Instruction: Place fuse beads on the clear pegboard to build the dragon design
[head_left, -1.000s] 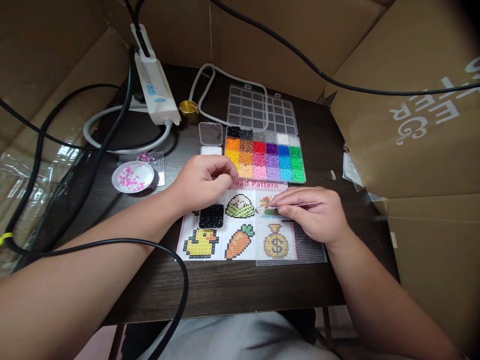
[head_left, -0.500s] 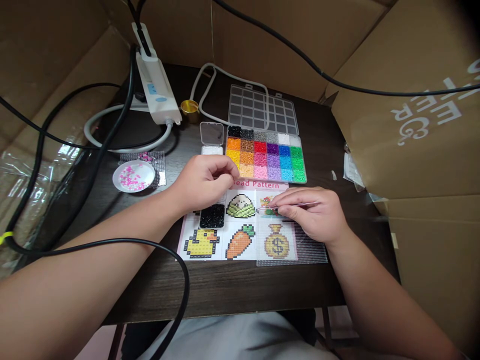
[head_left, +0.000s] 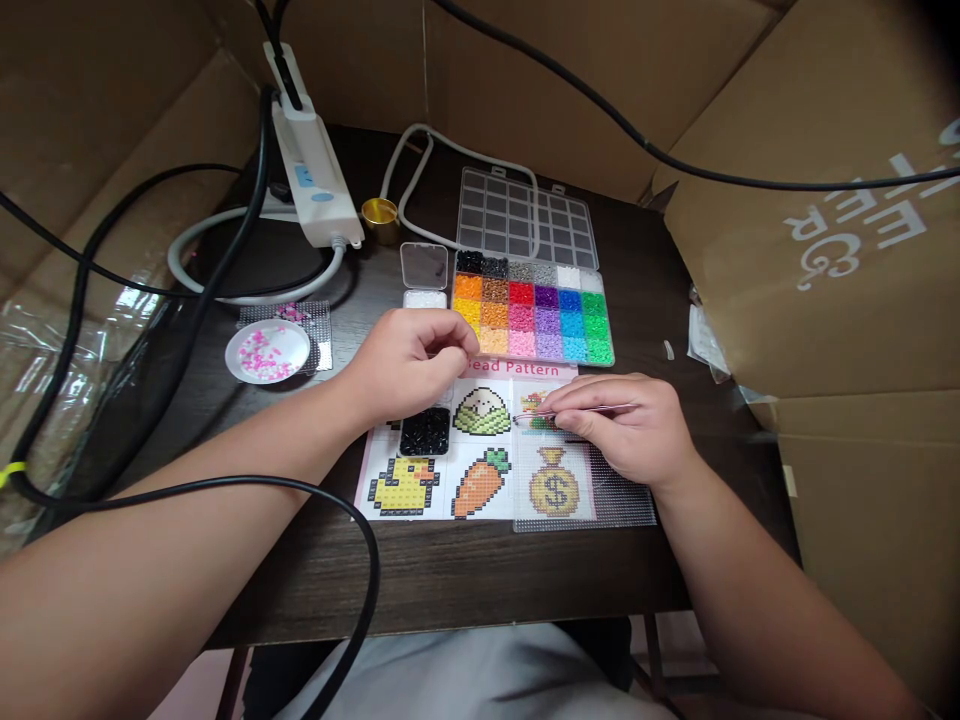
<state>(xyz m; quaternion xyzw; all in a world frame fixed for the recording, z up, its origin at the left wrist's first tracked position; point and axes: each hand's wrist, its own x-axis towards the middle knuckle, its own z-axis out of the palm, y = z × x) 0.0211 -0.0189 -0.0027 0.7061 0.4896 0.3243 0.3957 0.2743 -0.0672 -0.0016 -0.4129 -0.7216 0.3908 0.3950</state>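
Tweezers (head_left: 596,409) lie pinched between the thumb and fingers of my right hand (head_left: 634,425), pointing left. Their tip holds a small dark speck, perhaps a bead, above the left edge of a clear pegboard (head_left: 622,500). That board overlaps the bead pattern sheet (head_left: 480,450), which has a carrot, a duck and a money bag printed on it. My left hand (head_left: 416,360) is closed, thumb against curled fingers, over the sheet's top edge; what it pinches is hidden. Just below it sits a small clear box of black beads (head_left: 424,432).
Behind the hands stands an open sorting box (head_left: 534,310) of coloured beads. A small box of white beads (head_left: 424,299) is beside it. To the left are a dish of pink beads (head_left: 268,352), a power strip (head_left: 315,170) and a gold cup (head_left: 380,217). A black cable (head_left: 367,570) crosses before my left forearm.
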